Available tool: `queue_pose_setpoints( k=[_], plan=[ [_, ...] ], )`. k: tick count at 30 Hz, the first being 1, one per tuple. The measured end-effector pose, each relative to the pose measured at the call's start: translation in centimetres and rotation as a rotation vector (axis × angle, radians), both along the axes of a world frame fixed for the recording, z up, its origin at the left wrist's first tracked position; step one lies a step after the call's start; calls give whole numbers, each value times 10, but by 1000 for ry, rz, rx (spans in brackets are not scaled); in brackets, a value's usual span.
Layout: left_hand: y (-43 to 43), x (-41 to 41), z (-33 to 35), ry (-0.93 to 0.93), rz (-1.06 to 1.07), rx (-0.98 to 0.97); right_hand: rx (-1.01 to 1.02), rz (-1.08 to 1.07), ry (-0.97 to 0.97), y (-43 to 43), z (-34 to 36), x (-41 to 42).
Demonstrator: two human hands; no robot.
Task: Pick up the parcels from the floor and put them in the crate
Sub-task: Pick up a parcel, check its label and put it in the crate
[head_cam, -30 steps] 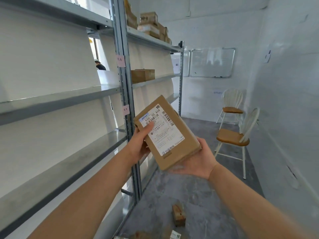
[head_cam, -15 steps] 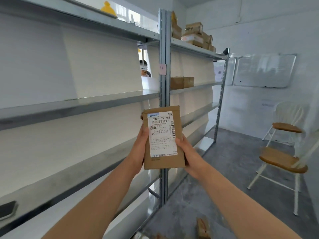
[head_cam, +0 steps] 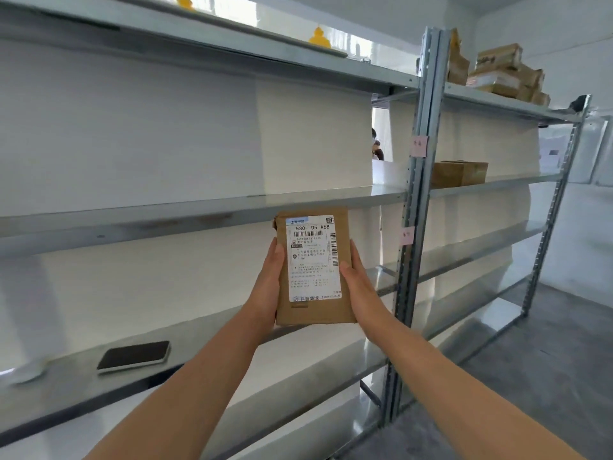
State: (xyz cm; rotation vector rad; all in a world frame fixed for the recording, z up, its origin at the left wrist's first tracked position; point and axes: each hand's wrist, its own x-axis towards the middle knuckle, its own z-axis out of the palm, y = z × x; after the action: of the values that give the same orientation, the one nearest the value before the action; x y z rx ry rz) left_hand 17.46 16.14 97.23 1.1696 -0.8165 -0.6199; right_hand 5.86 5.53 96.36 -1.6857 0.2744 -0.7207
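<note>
A flat brown cardboard parcel [head_cam: 315, 307] with a white shipping label is held upright in front of the metal shelving. My left hand [head_cam: 270, 283] grips its left edge and my right hand [head_cam: 360, 287] grips its right edge, thumbs on the front face. The label faces me. No crate is in view, and no parcels on the floor are in view.
Grey metal shelving [head_cam: 421, 200] fills the left and middle. A black phone [head_cam: 134, 356] lies on the lower shelf at left. Brown boxes sit on the middle shelf [head_cam: 459, 174] and top shelf [head_cam: 507, 74]. Yellow ducks [head_cam: 319, 37] stand on top. Bare concrete floor [head_cam: 547, 376] lies at right.
The view has swung left along the shelving; the chairs and the floor parcels have left the frame. Both hands have turned the parcel upright and still hold it.
</note>
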Motion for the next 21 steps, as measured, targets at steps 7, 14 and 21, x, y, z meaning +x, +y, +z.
queue_pose_setpoints(
  k=[7, 14, 21],
  plan=[
    [82, 89, 6, -90, 261, 51, -81, 168, -11, 61, 7, 111],
    [169, 150, 8, 25, 488, 52, 11, 368, -9, 131, 7, 201],
    [249, 178, -3, 38, 786, 65, 29, 629, -3, 205, -1, 272]
  ],
)
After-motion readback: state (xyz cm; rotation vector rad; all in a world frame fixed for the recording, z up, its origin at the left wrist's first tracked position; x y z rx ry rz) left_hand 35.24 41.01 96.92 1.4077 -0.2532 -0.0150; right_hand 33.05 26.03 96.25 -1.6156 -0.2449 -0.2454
